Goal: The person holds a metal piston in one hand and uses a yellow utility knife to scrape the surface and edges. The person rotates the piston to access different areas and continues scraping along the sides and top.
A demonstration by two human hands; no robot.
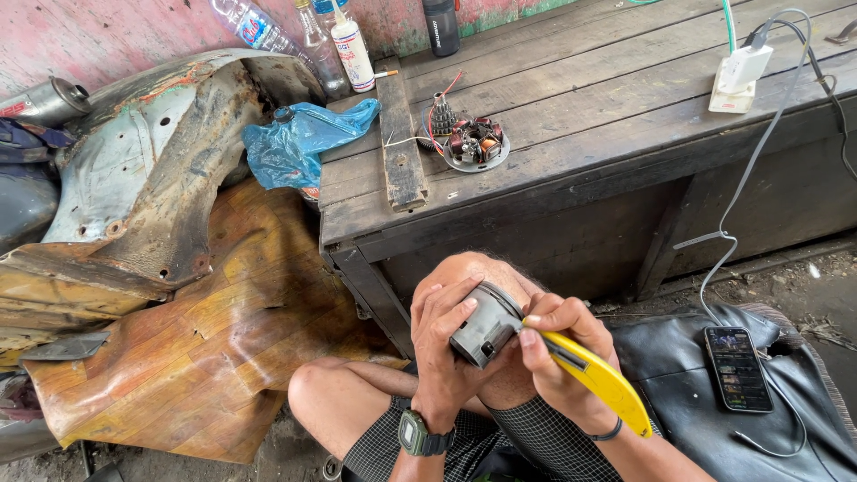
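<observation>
My left hand [444, 344] grips a grey metal piston [485, 326] over my raised knee, fingers wrapped across its top and side. My right hand [558, 348] holds a yellow utility knife [600, 379], its tip set against the piston's edge. A dark watch sits on my left wrist and a thin band on my right. On the dark wooden bench [580, 107] lies a round stator plate with copper coils and red wires [475, 143], next to a small gear [442, 114].
A phone [737, 368] on a cable lies on a black leather seat [687, 393] at right. A white charger [739, 76] sits on the bench. Bottles [350, 49], a blue plastic bag [299, 143] and a rusty metal body panel [152, 170] stand at left.
</observation>
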